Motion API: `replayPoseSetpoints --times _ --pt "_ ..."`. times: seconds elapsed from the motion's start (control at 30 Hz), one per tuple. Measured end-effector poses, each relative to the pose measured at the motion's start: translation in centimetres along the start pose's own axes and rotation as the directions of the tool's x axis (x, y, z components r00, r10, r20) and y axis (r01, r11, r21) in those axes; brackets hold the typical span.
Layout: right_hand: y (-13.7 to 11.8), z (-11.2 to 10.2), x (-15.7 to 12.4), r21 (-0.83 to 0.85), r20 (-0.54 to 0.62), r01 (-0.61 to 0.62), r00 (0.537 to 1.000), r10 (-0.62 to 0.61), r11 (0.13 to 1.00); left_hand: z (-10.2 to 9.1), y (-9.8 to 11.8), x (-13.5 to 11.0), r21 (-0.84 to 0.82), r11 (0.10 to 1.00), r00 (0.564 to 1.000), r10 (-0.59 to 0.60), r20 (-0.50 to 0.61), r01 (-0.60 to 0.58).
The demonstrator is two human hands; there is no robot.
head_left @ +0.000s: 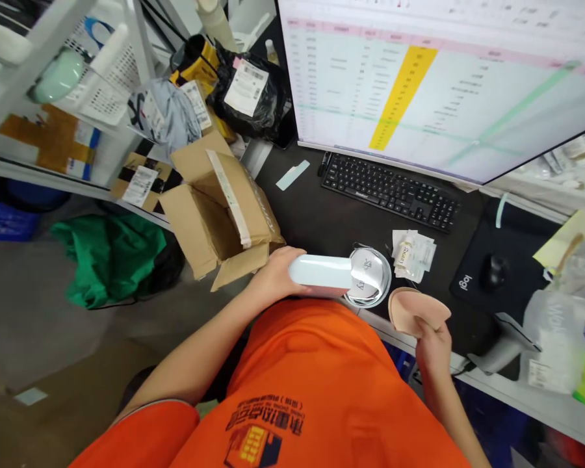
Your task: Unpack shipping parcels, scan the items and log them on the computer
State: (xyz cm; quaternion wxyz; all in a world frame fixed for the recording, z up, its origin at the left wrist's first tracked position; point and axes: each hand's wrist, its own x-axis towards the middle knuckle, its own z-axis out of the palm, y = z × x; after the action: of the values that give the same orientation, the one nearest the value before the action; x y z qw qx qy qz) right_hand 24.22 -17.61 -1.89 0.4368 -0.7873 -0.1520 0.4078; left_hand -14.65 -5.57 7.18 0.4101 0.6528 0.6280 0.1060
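My left hand (279,272) is closed round the rounded end of a pale blue oblong object (322,270) with a pinkish side. At the object's other end is a round silvery piece (368,279) with printed lettering; I cannot tell whether the two are joined. Between the fingers of my right hand (433,341) are thin beige rounded pads (416,309), pinched by their lower edge. Small clear packets with white labels (412,255) lie on the dark desk just beyond the pads.
An open cardboard box (224,214) stands left of my left hand. Ahead are a keyboard (390,192) and a large monitor (433,84). A mouse (494,272), a grey scanner-like device (504,348) and plastic bags (558,338) sit at right. Wrapped parcels (248,88) fill the back left.
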Motion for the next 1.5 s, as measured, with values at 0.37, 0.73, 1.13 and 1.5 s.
replayPoseSetpoints --times 0.37,0.73,1.13,1.5 --pt "1.6 -0.3 -1.9 0.126 -0.027 -0.045 0.998 0.048 0.991 5.6 -3.4 8.9 -0.782 0.575 0.866 -0.491 -0.096 0.24" --pt "3.6 -0.8 -3.0 0.083 -0.074 0.058 0.996 -0.052 0.995 9.5 -7.0 7.3 -0.695 0.655 0.799 -0.569 -0.195 0.297" --pt "3.9 -0.2 0.9 -0.187 -0.262 0.182 0.938 -0.227 0.965 11.8 0.7 1.9 0.223 0.878 0.889 0.451 -0.082 -0.424" --pt "2.0 3.8 2.6 -0.208 -0.12 0.249 0.953 -0.277 0.946 15.1 7.9 13.0 0.252 0.875 0.838 0.259 0.481 -0.414"
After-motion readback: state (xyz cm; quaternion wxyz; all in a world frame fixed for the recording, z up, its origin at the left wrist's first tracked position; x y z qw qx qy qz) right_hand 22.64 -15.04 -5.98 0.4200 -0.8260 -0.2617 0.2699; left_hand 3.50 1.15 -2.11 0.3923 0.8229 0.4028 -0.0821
